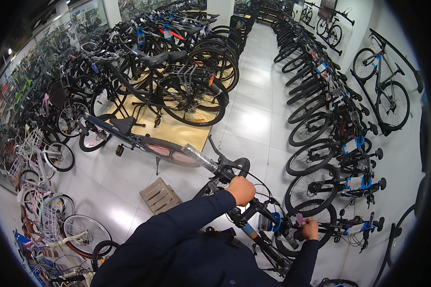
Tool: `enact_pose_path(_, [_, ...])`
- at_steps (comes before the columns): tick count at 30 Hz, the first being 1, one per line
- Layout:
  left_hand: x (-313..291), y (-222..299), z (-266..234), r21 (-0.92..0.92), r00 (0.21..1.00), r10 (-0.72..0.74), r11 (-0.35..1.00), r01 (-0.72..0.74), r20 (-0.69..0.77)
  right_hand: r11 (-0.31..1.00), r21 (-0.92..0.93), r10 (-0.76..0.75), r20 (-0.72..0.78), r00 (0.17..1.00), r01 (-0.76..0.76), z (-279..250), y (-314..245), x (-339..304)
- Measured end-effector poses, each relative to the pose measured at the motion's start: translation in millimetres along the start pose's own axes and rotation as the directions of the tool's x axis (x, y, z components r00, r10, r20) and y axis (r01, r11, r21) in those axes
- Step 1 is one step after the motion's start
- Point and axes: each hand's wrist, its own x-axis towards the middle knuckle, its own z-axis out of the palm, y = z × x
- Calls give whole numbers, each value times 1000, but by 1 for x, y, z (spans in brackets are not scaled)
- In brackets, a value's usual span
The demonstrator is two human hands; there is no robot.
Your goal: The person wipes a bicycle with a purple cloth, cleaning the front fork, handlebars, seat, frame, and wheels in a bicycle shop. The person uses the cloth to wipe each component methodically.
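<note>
My dark navy jacket point(191, 256) fills the foreground at six o'clock. Toward five o'clock stands the bicycle point(250, 231), its dark frame tube banded pale blue and tan. My left hand point(242, 191) is closed round its black handlebar point(260, 206), whose grip point(201, 159), sleeved in shiny clear wrap, points to ten o'clock of that fist. At four o'clock from it, my right hand point(310, 229) pinches a small pinkish-purple piece point(300, 219) beside the bar's other end. A slatted beige crate point(161, 196) sits at nine o'clock of my left fist.
</note>
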Motion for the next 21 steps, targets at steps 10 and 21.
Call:
enact_pose_path(10, [12, -3, 2, 68, 987, -109, 991, 117, -114, 761, 617, 22, -331, 943, 199, -33, -121, -54])
enact_pose_path(21, [37, -9, -17, 110, 974, -213, 969, 220, -74, 855, 379, -145, -481, 865, 354, 60, -251, -46])
